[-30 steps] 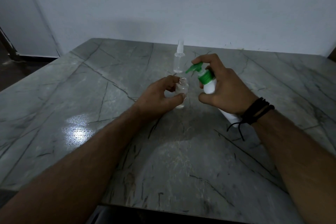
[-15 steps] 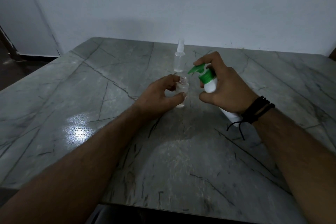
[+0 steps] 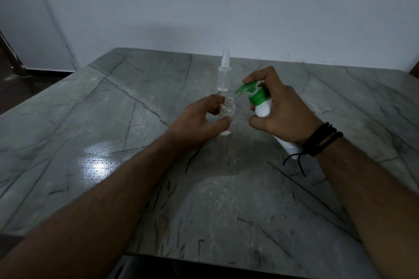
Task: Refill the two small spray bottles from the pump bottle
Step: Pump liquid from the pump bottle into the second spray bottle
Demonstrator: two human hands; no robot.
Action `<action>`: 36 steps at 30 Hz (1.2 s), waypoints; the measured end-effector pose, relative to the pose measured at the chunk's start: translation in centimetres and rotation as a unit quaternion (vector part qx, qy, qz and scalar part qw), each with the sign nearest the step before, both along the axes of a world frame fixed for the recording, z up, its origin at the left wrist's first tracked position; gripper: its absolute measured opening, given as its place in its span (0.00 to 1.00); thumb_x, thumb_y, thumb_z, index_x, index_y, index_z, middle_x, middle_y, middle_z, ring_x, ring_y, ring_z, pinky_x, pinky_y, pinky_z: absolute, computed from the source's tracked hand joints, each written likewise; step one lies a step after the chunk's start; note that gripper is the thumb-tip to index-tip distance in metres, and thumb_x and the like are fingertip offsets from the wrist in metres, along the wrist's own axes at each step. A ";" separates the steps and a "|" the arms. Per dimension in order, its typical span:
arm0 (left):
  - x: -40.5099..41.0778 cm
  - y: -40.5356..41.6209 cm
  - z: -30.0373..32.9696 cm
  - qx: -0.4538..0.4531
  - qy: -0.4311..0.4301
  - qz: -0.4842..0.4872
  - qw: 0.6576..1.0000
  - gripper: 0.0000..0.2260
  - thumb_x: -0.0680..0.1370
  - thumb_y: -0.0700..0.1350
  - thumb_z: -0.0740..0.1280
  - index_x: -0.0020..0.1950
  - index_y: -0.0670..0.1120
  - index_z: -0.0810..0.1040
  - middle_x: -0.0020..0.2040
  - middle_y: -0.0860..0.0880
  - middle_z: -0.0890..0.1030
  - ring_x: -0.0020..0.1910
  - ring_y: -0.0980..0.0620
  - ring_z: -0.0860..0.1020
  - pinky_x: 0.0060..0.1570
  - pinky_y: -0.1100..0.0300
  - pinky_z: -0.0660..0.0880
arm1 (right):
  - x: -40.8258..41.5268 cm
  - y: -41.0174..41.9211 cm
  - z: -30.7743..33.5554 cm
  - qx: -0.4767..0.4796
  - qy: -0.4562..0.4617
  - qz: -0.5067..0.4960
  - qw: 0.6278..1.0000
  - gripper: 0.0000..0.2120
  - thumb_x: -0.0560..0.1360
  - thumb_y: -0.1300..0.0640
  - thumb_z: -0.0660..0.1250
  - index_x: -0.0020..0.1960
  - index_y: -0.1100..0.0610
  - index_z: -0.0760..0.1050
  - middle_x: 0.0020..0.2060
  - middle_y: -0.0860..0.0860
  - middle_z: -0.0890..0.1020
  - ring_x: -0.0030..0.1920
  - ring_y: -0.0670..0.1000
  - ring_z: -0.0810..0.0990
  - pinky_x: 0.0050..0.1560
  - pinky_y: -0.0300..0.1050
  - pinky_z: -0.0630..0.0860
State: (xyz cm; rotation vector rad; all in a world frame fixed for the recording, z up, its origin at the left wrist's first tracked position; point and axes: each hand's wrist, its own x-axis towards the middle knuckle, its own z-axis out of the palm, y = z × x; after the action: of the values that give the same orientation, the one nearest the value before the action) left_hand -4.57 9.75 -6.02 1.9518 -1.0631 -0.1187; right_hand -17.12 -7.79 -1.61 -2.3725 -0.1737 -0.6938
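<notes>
Centrally: uncapped small spray bottle (image 3: 227,118), upright on grey table (image 3: 113,120), pinched by left hand (image 3: 197,123). Pump bottle (image 3: 263,106), tilted, nozzle above its mouth, gripped by right hand (image 3: 283,111). Capped spray bottle (image 3: 224,75) beyond both hands.

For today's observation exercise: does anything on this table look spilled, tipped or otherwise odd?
No spill shows. The pump bottle is tilted in the right hand, nozzle toward the uncapped spray bottle held upright by the left hand. The capped spray bottle stands upright behind.
</notes>
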 end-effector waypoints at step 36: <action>-0.1 -0.1 0.0 -0.004 0.004 0.000 1.000 0.19 0.75 0.54 0.70 0.65 0.53 0.73 0.58 0.54 0.78 0.57 0.57 0.76 0.52 0.61 0.72 | 0.0 0.2 -0.1 -0.015 0.009 -0.003 1.000 0.35 0.66 0.66 0.74 0.68 0.50 0.66 0.39 0.49 0.79 0.38 0.52 0.81 0.40 0.49 0.78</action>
State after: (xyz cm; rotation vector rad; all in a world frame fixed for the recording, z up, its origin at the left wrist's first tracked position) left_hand -4.67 9.61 -6.04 1.9427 -1.0570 -0.1236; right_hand -17.14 -7.58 -1.68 -2.4081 -0.1703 -0.6766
